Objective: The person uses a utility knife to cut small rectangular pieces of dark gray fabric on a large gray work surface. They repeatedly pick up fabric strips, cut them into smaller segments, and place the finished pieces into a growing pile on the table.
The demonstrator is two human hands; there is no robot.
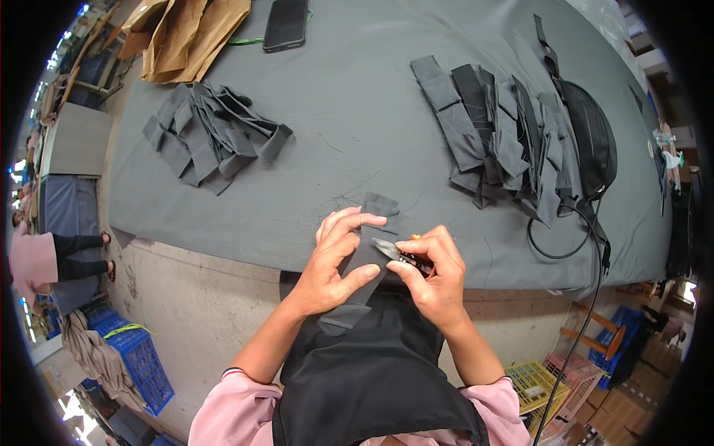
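Observation:
A grey fabric strip (366, 256) lies over the table's front edge, its lower end hanging toward my black apron. My left hand (336, 260) is closed on this strip, thumb on top and fingers along its far part. In my right hand (433, 271) is a small pair of thread snips (388, 249), its metal blades pointing left over the strip. The fingers hide most of the snips' handle. Loose dark threads (349, 197) are scattered on the cloth just beyond my left hand.
A grey cloth covers the table (335, 97). One pile of grey strips (212, 137) lies at left, another pile (506, 134) at right beside a black bag (587, 134) and cable (554, 256). A phone (285, 26) and brown paper (182, 37) are at the far side.

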